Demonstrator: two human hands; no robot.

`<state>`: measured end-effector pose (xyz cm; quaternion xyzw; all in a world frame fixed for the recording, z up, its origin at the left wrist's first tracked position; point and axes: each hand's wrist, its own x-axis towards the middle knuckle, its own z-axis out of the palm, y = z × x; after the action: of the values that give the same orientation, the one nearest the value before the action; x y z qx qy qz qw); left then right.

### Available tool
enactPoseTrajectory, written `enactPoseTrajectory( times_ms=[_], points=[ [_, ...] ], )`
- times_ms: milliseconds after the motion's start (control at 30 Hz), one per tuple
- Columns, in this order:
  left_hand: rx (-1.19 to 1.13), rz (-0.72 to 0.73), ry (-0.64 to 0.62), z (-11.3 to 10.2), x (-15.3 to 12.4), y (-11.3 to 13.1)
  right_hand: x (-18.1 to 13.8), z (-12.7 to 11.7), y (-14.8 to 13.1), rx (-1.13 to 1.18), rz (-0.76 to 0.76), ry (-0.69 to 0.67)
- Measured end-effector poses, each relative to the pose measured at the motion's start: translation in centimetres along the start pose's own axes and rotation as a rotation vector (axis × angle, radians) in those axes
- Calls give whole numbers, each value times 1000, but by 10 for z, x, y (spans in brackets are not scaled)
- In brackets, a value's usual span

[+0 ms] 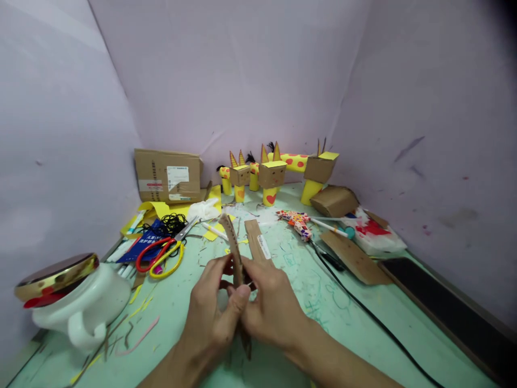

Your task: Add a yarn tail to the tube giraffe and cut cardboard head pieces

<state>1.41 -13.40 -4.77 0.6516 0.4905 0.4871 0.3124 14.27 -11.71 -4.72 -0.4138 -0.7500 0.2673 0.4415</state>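
Note:
Between both hands, edge-on to me, stands a narrow strip of brown cardboard (231, 237). My left hand (214, 302) pinches it from the left, thumb across its near side. From the right, my right hand (270, 299) is closed on the same strip; some of its fingertips are hidden behind the cardboard. The strip's lower end shows below the hands. Just beyond them, a flat cardboard strip with a white label (255, 237) lies on the table.
Red-and-yellow scissors (159, 256) and a white mug (89, 307) are at left. Yellow cardboard animal figures (272, 178) stand at the back. At right are a patterned glue gun (297, 222) with a black cord (355, 302), cardboard scraps (355, 258) and a dark phone (436, 302).

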Motion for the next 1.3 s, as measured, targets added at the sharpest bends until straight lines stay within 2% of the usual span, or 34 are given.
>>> enactPoseTrajectory(
  times_ms=[67, 167, 300, 367, 433, 467, 533, 600, 700, 800, 867, 933, 1033, 1167, 1300],
  points=[
    [22, -8, 16, -4, -1, 0, -3, -1, -8, -41, -34, -49],
    [-1, -137, 71, -9, 0, -2, -6, -3, -14, -69, -23, -130],
    [-214, -313, 129, -13, 7, -3, 0, -5, -6, 97, 18, -173],
    [-347, -359, 115, -14, 10, -2, 7, -5, 3, 221, 130, -65],
    [-462, -410, 67, -14, 10, 1, 14, -6, 12, 386, 319, 106],
    [-508, -439, 36, -14, 10, 2, 17, -6, 15, 505, 398, 132],
    [-576, -480, -32, -13, 7, 4, 21, -8, 18, 775, 464, 34],
    [-614, -504, -100, -12, 5, 3, 22, -10, 16, 1010, 426, -129],
    [-673, -569, -179, -10, 4, 1, 22, -11, 11, 1191, 399, -193],
    [-721, -665, -181, -9, 6, -1, 23, -9, 12, 1180, 482, -119],
    [-728, -722, -170, -7, 9, 1, 25, -7, 16, 1040, 509, -15],
    [-727, -748, -160, -6, 10, 2, 27, -7, 22, 870, 499, 102],
    [-692, -742, -237, -4, 9, 4, 30, -11, 30, 753, 461, 223],
    [-599, -748, -384, -3, 7, 1, 35, -18, 35, 787, 452, 265],
    [-545, -727, -390, 1, 7, -7, 37, -19, 37, 854, 461, 258]
  ],
)
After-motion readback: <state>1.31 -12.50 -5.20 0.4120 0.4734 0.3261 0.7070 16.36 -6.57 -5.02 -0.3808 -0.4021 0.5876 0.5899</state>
